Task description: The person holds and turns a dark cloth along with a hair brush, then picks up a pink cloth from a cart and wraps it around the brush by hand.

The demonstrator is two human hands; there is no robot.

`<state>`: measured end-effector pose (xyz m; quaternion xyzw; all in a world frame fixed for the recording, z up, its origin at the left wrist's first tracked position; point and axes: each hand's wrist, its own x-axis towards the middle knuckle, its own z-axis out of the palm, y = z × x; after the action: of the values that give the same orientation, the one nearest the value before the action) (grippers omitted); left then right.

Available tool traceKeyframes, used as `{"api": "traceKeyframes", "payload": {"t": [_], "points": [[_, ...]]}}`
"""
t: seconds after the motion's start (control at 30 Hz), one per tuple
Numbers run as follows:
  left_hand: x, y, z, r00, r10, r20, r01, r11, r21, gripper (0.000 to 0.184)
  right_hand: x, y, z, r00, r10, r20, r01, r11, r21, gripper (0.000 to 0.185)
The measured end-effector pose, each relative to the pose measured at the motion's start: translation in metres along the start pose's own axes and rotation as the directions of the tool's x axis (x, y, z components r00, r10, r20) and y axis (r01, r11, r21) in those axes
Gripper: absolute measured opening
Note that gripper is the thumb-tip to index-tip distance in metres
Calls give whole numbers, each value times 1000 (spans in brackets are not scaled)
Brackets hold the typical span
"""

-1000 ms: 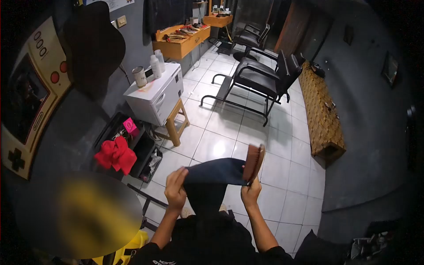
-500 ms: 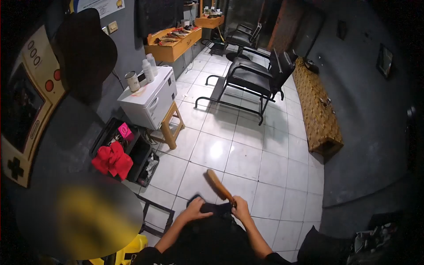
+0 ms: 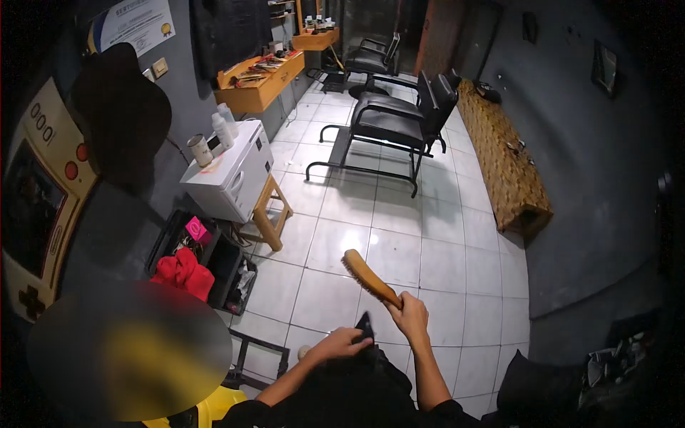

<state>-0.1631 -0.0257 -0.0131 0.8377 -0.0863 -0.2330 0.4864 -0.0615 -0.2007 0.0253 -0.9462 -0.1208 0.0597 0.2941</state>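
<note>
Pale tiled floor (image 3: 325, 235) fills the middle of the view between dark walls. From the centre of the view, a black padded chair (image 3: 389, 121) stands at one o'clock, a long woven bench (image 3: 499, 153) lies along the wall between two and three, and a white mini fridge (image 3: 227, 178) sits on a wooden stool (image 3: 267, 217) towards ten. At eight, a red cloth (image 3: 182, 274) lies heaped on a dark shelf unit (image 3: 225, 274).

Nearer, at five o'clock, is the wooden brush (image 3: 371, 278), its head tipped towards eleven from the right hand (image 3: 412, 314), bristles facing about seven. That hand is wrapped round the handle end. The brush looks light and stiff, its smooth wood perhaps a little slippery — the narrow handle is the place to hold, clear of the bristles.

At six, the left hand (image 3: 348, 344) pinches a dark cloth (image 3: 365, 327) between thumb and fingers. It looks thin and limp, best gripped by an edge — how much hangs below against the black clothing, I cannot tell.
</note>
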Motion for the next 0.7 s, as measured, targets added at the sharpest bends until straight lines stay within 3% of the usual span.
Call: {"api": "traceKeyframes", "payload": {"t": [0.03, 0.1, 0.13, 0.17, 0.2, 0.23, 0.3, 0.33, 0.43, 0.47, 0.57, 0.67, 0.7], "points": [[2, 1, 1, 992, -41, -118, 25, 991, -135, 32, 1, 2, -2, 999, 9, 32, -9, 1000, 20, 37], [3, 0, 2, 930, -169, -325, 28, 917, -399, 31, -6, 3, 8, 997, -18, 74, -14, 910, 414, 44], [7, 0, 0, 892, -173, -417, -63, 867, -495, 37, -12, -1, 16, 996, -25, 86, -31, 804, 593, 48], [7, 0, -7, 880, -262, -397, 10, 845, -534, 35, -18, -2, 21, 994, -35, 101, -52, 665, 745, 52], [7, 7, -13, 865, -219, -451, -34, 872, -489, 34, -28, 7, 22, 920, -84, 382, -306, 452, 838, 59], [6, 15, -20, 847, -174, -502, -77, 895, -439, 33, -35, 8, 37, 917, -48, 395, -331, 458, 825, 62], [1, 44, -36, 797, 5, -603, -308, 863, -399, 30, -48, 0, 62, 940, -62, 337, -221, 641, 735, 66], [-7, 61, -50, 810, -42, -584, -204, 915, -349, 27, -47, 33, 93, 878, -190, 439, -228, 640, 734, 64], [-18, 72, -76, 817, -21, -576, -140, 962, -234, 27, -37, 66, 130, 866, -233, 443, 23, 903, 429, 59], [-22, 80, -81, 818, -114, -564, -118, 926, -357, 25, -34, 79, 136, 794, -120, 596, 30, 987, 159, 58], [-38, 114, -104, 646, -35, -763, -408, 828, -384, 18, -49, 157, 180, 672, 242, 700, -42, 956, -290, 65], [-56, 126, -113, 473, -88, -877, -498, 794, -348, 16, -59, 179, 170, 674, 347, 653, -121, 923, -365, 70], [-58, 133, -110, 431, -168, -886, -605, 675, -422, 17, -59, 174, 164, 713, 328, 619, -124, 929, -349, 69]]}}
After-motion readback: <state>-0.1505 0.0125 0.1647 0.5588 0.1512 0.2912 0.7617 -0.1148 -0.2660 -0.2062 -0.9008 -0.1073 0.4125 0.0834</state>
